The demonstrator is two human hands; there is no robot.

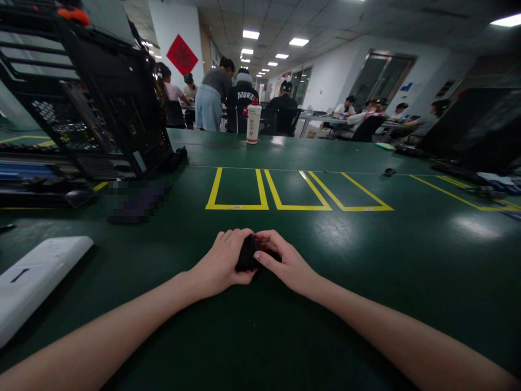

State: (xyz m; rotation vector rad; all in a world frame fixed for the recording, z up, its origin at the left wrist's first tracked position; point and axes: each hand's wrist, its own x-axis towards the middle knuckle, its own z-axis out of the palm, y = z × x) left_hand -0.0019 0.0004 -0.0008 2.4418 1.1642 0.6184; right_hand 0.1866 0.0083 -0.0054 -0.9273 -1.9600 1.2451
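A small black object is between my two hands, low over the green table near the middle of the view. My left hand is wrapped round its left side, fingers over the top and thumb underneath. From the right, my right hand grips the object's right side with curled fingers and thumb. The hands nearly touch at the fingertips. What the object is cannot be made out.
Yellow tape outlines lie ahead. A white bottle stands behind them. At left are an open black computer case, a dark pixelated item and a white device. Several people sit or stand beyond the table.
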